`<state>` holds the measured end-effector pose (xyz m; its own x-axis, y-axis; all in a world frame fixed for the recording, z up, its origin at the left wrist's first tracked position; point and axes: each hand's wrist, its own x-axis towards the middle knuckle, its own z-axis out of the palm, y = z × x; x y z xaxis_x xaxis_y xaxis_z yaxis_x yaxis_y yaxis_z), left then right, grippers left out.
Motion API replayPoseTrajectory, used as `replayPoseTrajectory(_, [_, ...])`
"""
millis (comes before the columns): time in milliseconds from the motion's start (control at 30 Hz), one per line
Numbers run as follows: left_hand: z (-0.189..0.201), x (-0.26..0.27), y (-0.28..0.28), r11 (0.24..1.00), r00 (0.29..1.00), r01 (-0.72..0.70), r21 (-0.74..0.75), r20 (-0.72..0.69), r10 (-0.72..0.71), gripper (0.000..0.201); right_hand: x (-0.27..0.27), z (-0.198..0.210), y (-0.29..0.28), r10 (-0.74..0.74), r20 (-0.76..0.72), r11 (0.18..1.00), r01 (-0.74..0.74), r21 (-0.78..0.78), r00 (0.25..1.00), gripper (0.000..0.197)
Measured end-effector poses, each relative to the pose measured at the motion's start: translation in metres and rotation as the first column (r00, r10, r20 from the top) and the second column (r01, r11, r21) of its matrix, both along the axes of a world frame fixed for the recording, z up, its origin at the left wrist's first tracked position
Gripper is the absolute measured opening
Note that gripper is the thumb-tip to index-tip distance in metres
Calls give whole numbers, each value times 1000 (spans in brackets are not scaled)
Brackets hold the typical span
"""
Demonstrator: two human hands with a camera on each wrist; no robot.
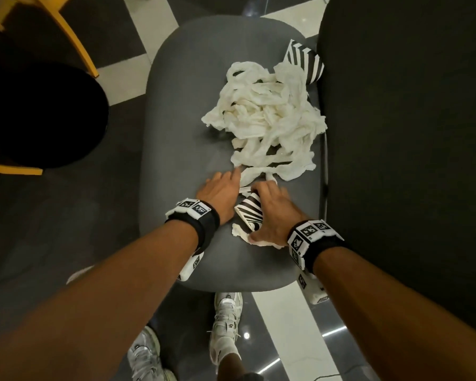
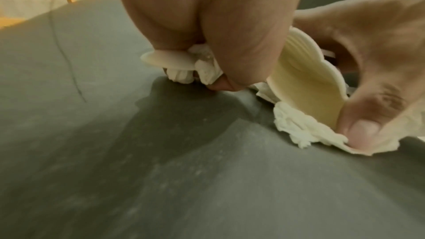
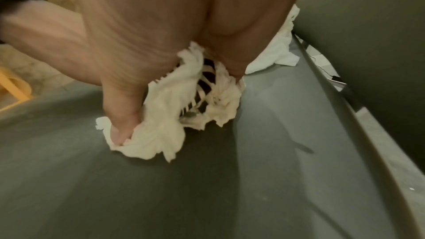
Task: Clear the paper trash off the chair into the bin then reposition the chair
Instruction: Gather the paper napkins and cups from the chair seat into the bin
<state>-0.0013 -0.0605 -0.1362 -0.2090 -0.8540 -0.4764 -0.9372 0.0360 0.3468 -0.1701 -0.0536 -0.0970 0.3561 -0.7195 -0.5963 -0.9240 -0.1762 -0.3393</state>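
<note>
A grey chair seat (image 1: 190,105) carries a loose pile of white tissue strips (image 1: 270,116). A striped black-and-white paper cup (image 1: 305,61) lies at the pile's far right, against the dark backrest (image 1: 410,133). At the near end of the seat my right hand (image 1: 275,213) grips a second, crushed striped cup (image 1: 249,213) together with tissue (image 3: 161,134). Just left of it, my left hand (image 1: 223,188) curls its fingers around small tissue scraps (image 2: 202,68). The left wrist view shows the crushed cup's cream inside (image 2: 303,83). The round black bin (image 1: 47,116) stands on the floor to the left.
Yellow wooden furniture legs (image 1: 66,31) stand beyond the bin at the upper left. My white shoes (image 1: 226,320) are on the dark and white tiled floor right before the seat's front edge. A thin gap (image 1: 324,174) separates seat and backrest.
</note>
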Motion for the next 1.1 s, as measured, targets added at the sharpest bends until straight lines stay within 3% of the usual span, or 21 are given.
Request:
replayPoseTrajectory(167, [15, 30, 21, 996, 999, 54, -76, 6, -54, 32, 27, 8, 4, 82, 5, 997, -82, -11, 997, 133])
replayPoseTrajectory(267, [26, 52, 43, 997, 997, 62, -49, -52, -65, 17, 45, 14, 11, 147, -17, 988, -148, -55, 989, 130])
replayPoseTrajectory(467, [47, 119, 92, 994, 990, -106, -28, -101, 103, 11, 107, 27, 30, 209, 9, 978, -209, 11, 978, 90])
replayPoseTrajectory(633, [60, 190, 156, 959, 948, -277, 65, -143, 284, 31, 188, 40, 56, 152, 142, 978, -170, 123, 978, 73])
replayPoseTrajectory(667, [60, 206, 172, 934, 919, -345, 94, -167, 357, 31, 209, 40, 66, 123, 179, 980, -148, 135, 976, 71])
replayPoseTrajectory(733, [57, 236, 204, 848, 817, -509, 147, -226, 530, 12, 252, 34, 89, 71, 244, 983, -110, 148, 967, 66])
replayPoseTrajectory(867, [36, 288, 265, 590, 528, -744, 314, -267, 806, 5, 328, 4, 145, -57, 344, 966, -36, 257, 937, 61])
replayPoseTrajectory(1000, [1, 323, 314, 419, 329, -804, 422, -271, 905, 12, 370, -49, 197, -129, 332, 933, 1, 359, 934, 56])
replayPoseTrajectory(1100, [-38, 330, 329, 327, 186, -782, 531, -302, 935, 28, 379, -106, 222, -173, 240, 918, 68, 392, 955, 52])
